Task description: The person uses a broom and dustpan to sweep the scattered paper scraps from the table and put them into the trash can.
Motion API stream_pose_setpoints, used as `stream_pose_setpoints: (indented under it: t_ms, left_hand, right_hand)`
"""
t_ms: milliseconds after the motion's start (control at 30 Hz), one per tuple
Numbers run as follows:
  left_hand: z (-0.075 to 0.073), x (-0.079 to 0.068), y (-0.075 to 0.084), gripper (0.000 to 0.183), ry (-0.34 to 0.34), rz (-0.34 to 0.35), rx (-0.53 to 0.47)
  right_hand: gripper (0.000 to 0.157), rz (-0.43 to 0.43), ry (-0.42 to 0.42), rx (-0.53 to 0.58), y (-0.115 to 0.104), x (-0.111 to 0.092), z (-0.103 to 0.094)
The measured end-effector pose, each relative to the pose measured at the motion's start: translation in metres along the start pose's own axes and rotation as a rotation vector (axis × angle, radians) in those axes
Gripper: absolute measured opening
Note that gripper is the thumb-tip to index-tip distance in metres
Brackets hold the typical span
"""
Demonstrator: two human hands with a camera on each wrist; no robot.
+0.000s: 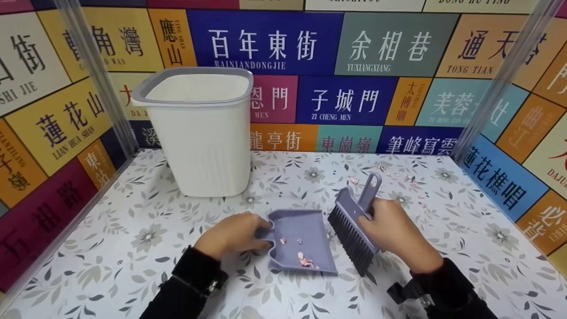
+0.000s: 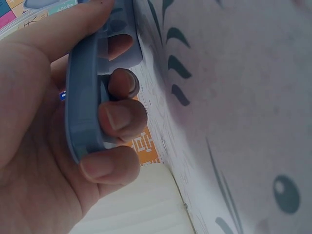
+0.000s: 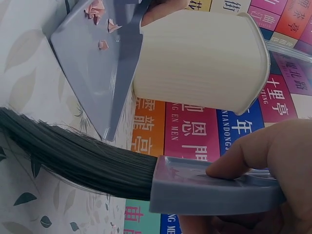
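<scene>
My left hand (image 1: 234, 235) grips the handle of a grey-purple dustpan (image 1: 301, 226) lying on the table. In the left wrist view, its fingers curl round that handle (image 2: 85, 97). A few pink scraps (image 1: 304, 260) lie in the pan, also visible in the right wrist view. To the right of the pan's open edge, my right hand (image 1: 392, 223) holds a hand brush (image 1: 352, 221) with dark bristles. Its thumb lies along the brush's back in the right wrist view, and the bristles (image 3: 73, 156) bend at the tips against the table. A narrow gap separates brush and dustpan.
A white bin (image 1: 206, 150) with a grey rim stands at the back left. More pink scraps (image 1: 412, 179) are scattered on the flower-patterned table (image 1: 283, 177) behind the right hand. Panels with large characters (image 1: 266, 42) wall the table at the back and sides.
</scene>
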State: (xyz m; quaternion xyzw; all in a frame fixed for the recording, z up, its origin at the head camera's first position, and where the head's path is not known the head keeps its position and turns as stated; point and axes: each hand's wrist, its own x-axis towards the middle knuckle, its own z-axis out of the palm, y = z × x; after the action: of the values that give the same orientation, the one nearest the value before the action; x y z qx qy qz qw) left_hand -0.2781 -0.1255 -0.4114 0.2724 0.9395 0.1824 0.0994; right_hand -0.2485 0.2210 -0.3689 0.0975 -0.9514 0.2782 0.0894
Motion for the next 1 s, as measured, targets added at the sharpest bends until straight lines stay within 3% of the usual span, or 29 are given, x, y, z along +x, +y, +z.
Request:
stream_pose_setpoints:
  t_ms: [333, 600, 833, 1000]
  left_hand:
    - [-0.001, 0.001, -0.001, 0.036, -0.003, 0.049, -0.030]
    - [-0.006, -0.002, -0.002, 0.046, -0.028, 0.081, -0.014]
    - [-0.021, -0.008, -0.003, 0.045, -0.003, 0.086, -0.044]
    - [-0.038, -0.016, -0.002, 0.036, 0.066, 0.158, -0.034]
  right_hand:
    - [0.021, 0.009, 0.025, -0.037, 0.000, -0.001, 0.001]
    - [0.023, -0.003, 0.041, -0.050, -0.001, -0.001, 0.002]
    - [0.024, 0.001, 0.042, -0.053, -0.001, -0.001, 0.002]
    - [0.025, 0.001, 0.055, -0.059, 0.000, 0.000, 0.003]
